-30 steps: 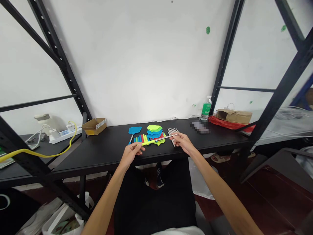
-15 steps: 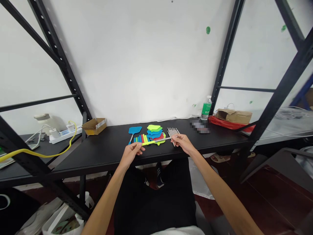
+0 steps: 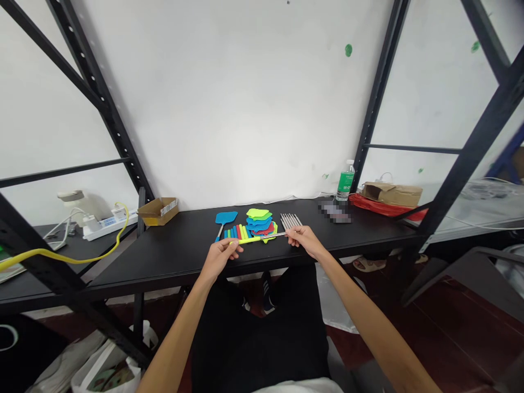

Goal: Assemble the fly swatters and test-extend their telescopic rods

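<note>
My left hand [image 3: 220,256] pinches the end of a yellow-green fly swatter handle [image 3: 251,239]. A thin metal rod [image 3: 273,236] runs on from this handle, and my right hand [image 3: 303,241] has its fingers closed on the rod's other end. Handle and rod form one nearly straight line above the table's front part. Behind them lies a row of loose blue, red and yellow-green handles [image 3: 239,232]. Beside the row is a stack of swatter heads [image 3: 258,214] in yellow-green, blue and red. A blue fly swatter [image 3: 226,218] rests to the left. Several metal rods [image 3: 290,219] lie fanned behind my right hand.
The black table [image 3: 180,245] stands against a white wall. An open cardboard box [image 3: 159,212] sits at its left, a water bottle [image 3: 345,181] at the back right. Further right, a carton [image 3: 392,194] rests on red plastic [image 3: 379,206]. A yellow cable [image 3: 110,248] hangs at left.
The handle and rod have shifted very slightly downward, and my right hand has dipped a little with them. My left hand keeps its hold; the things lying on the table are unmoved.
</note>
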Demonstrator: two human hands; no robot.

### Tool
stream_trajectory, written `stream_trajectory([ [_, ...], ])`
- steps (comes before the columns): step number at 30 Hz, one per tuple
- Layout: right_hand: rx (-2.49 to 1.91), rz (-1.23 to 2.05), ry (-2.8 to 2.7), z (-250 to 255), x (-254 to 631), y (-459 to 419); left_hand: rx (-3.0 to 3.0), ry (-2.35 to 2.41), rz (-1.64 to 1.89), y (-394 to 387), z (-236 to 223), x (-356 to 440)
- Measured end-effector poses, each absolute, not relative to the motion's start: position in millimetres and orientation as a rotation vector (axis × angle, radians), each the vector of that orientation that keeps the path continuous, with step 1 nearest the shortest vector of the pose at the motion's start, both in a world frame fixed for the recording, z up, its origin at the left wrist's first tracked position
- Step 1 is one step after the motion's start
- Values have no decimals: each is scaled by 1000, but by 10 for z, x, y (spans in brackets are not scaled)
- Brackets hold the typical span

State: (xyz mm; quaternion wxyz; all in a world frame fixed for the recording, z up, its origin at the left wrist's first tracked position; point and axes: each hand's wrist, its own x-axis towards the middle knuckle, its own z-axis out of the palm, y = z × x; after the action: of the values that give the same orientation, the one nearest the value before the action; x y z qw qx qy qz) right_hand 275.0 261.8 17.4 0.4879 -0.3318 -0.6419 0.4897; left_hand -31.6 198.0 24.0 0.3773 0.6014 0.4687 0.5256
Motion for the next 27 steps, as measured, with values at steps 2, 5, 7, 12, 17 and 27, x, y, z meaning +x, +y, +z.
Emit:
stream_trajectory([
  [2,-809,1185,-1563,167,2750,2622,1533,1197,1347,1971,248,-312],
  [5,-821,1174,-1569,158,2746,2626,1499,1185,1355,1951,271,-300],
  [7,-829,1172,-1579,154,2739,2627,1456,1174,1375,1943,280,-293],
  [12,-796,1169,-1554,156,2724,2622,1284,1140,1482,1959,272,-300],
  [17,-755,1169,-1457,134,2739,2651,1168,1094,1531,1977,271,-321],
  [27,-775,1118,-1501,100,2718,2671,1133,1042,1542,1972,275,-326],
])
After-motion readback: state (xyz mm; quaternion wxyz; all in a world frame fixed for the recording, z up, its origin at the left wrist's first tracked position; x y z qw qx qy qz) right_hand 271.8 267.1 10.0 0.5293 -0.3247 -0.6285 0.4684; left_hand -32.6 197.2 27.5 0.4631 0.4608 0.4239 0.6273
